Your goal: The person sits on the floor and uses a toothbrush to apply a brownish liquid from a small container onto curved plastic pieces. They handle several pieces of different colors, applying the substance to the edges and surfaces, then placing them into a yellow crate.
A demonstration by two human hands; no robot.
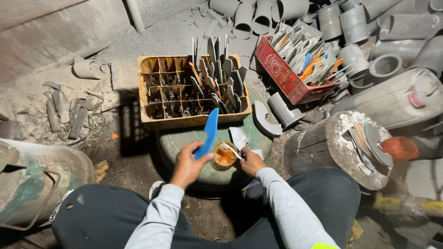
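My left hand point(188, 162) grips a blue curved plastic blade point(209, 131) by its lower end, holding it upright over a green round drum top point(173, 140). Beside it, my right hand point(251, 160) holds a thin stick or brush point(230, 150) whose tip dips into a small round pot of orange paste point(224, 156) resting on the drum. A pale cut piece point(238, 137) lies just behind the pot. Both grey sleeves reach forward from my dark trousers.
A yellow compartment crate point(159, 87) holds several grey blades on its right side. A red crate point(281, 74) behind it is packed with blades. A wood stump point(323, 143) carries stacked pieces point(369, 145). Grey pipe sections point(355, 23) pile at the back; a metal drum point(37, 180) stands left.
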